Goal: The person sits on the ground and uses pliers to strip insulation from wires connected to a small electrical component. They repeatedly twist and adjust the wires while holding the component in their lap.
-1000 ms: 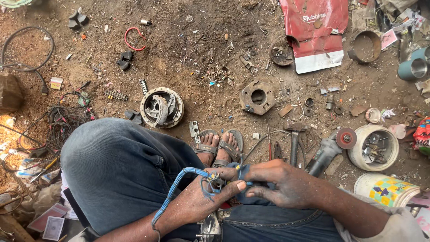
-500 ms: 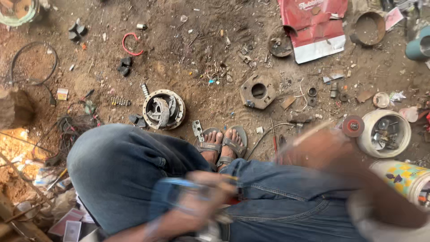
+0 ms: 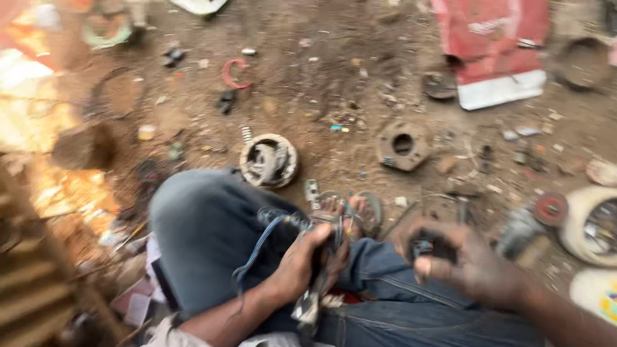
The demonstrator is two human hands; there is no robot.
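The view is blurred by motion. My left hand (image 3: 307,263) is closed around a bundle of blue and dark wires (image 3: 270,225) with a small metal part hanging below it, held over my lap in blue jeans. My right hand (image 3: 472,263) is apart from it to the right, over my right knee, its fingers curled around a small dark object (image 3: 429,247) I cannot make out. My sandalled feet (image 3: 350,209) rest on the dirt just beyond the hands.
On the dirt floor lie a round motor stator (image 3: 268,160), a rusty flanged plate (image 3: 402,145), a red C-shaped ring (image 3: 232,74), a red and white sheet (image 3: 495,51), a white pot of parts (image 3: 594,222) and an angle grinder with red disc (image 3: 536,218).
My right hand has let go of the wire bundle and swung out to the right with a small dark object. The left hand keeps the wires. The camera has shifted right and closer.
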